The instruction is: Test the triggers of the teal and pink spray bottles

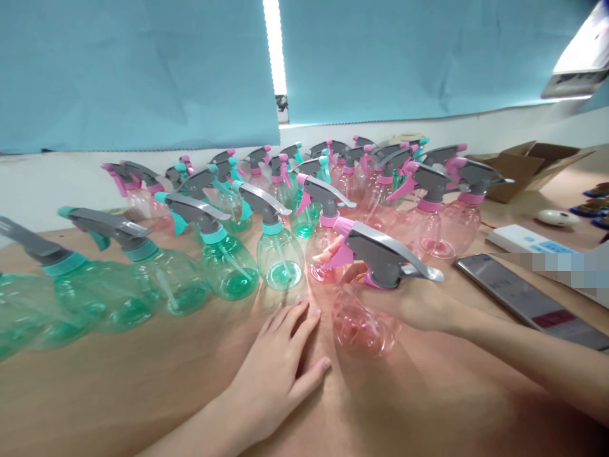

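My right hand [404, 301] is closed round the neck of a pink spray bottle [364, 327] with a grey head and pink trigger [380, 254]; one finger rests on the trigger. The bottle stands on the wooden table [143, 381], just in front of me. My left hand [280, 362] lies flat on the table with fingers stretched out, holding nothing, just left of the bottle's base. Directly behind stand a green bottle [280, 251] and a pink bottle [326, 235].
Several green spray bottles [166, 273] fill the left of the table, several pink ones [428, 209] the back right. A phone [528, 298] and a white device [528, 241] lie at the right. A cardboard box [528, 166] sits far right. Blue sheets [143, 70] hang behind.
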A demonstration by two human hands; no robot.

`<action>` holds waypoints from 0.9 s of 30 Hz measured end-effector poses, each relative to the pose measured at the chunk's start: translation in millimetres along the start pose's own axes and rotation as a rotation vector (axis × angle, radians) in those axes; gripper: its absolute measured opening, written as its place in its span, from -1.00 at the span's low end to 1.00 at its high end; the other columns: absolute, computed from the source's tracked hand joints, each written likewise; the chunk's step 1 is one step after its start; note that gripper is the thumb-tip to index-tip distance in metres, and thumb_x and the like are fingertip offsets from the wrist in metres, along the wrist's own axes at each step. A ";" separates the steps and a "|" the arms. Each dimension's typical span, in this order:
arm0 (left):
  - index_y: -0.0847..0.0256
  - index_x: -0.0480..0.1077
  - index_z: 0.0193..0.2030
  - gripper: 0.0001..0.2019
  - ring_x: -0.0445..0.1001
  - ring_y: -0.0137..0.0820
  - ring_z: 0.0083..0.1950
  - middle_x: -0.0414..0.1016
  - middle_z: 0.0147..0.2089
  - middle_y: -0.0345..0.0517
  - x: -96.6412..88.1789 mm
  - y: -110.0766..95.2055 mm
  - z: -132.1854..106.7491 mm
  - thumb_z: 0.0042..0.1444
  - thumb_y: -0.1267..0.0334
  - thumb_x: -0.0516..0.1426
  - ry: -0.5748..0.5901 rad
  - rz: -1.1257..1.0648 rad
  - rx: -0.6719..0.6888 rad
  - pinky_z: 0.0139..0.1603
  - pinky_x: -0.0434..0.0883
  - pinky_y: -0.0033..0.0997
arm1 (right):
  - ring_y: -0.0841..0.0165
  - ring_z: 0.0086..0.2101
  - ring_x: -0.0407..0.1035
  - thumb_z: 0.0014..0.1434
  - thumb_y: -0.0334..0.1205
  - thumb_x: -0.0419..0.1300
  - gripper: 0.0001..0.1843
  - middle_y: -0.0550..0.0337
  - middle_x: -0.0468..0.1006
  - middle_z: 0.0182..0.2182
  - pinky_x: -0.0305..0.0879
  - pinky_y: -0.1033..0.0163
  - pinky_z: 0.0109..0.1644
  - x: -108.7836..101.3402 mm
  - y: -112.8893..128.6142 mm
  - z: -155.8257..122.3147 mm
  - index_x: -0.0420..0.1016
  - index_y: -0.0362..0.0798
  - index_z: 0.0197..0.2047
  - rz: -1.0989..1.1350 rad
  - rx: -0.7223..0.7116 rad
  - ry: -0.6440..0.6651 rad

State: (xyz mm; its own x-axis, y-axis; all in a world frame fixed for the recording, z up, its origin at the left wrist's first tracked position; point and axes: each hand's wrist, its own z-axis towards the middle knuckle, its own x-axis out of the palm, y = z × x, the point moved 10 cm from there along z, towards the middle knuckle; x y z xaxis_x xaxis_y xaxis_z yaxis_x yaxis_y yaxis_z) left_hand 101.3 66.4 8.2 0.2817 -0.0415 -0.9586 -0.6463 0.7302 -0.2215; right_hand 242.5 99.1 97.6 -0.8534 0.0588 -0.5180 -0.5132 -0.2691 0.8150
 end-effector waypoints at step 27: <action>0.22 0.15 0.31 -0.48 0.14 -0.02 0.32 0.15 0.34 0.11 -1.8 -0.3 3.0 0.26 0.11 0.05 0.066 0.010 -0.042 0.25 0.18 0.09 | 0.34 -0.46 0.30 -0.06 -0.15 0.12 -0.90 0.25 0.37 -0.50 0.31 0.23 -0.43 -1.3 -3.1 -1.0 0.29 0.04 -0.46 -0.022 -0.021 -0.021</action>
State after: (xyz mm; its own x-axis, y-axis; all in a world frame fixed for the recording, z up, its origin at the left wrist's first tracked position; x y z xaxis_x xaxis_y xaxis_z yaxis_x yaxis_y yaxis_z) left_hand 103.1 68.3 10.5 0.2291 -0.0803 -0.9701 -0.6780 0.7019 -0.2182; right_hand 245.3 99.0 95.4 -0.8436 0.0856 -0.5301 -0.5303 -0.2879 0.7974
